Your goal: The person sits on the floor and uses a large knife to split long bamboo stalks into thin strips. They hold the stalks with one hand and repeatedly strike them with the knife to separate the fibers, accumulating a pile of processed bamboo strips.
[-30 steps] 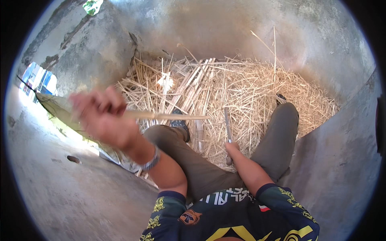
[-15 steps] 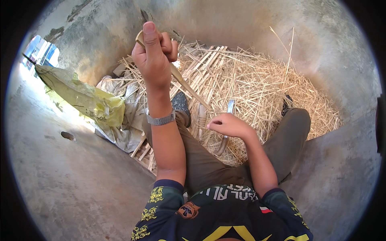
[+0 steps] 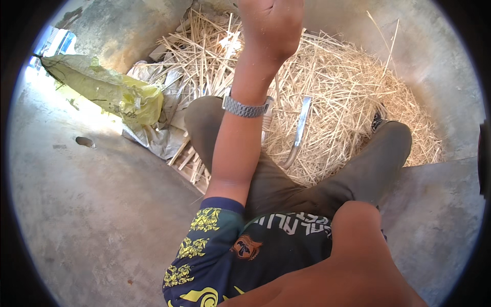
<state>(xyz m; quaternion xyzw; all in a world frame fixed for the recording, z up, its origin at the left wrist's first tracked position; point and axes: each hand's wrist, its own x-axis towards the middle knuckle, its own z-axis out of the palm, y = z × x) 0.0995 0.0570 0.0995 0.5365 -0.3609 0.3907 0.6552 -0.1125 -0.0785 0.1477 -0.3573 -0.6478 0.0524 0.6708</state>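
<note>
My left hand [image 3: 271, 25] is raised to the top edge of the view, its fist closed and partly cut off. Its fingers are hidden, but a thin pale bamboo strip [image 3: 276, 84] shows just below it, beside the wrist with the metal watch. My right arm [image 3: 358, 225] is bent close at the lower right, and its hand lies out of view. Between my legs a knife [image 3: 302, 120] with a bright blade and a curved brown handle rests on the straw-like shavings [image 3: 332, 92]. A pale piece of bamboo or wood [image 3: 266, 123] is partly hidden behind my left wrist.
A curved concrete wall [image 3: 419, 46] surrounds me. At the left hang a torn yellow-green sack [image 3: 110, 92] and grey sheeting [image 3: 158, 140]. Split slats [image 3: 204, 66] lie at the far left of the pile. My bent knees [image 3: 394, 140] flank the knife.
My left hand has moved up and to the right. My right hand has left its place over the knife and gone out of view, its arm now bent near me. The view has shifted slightly.
</note>
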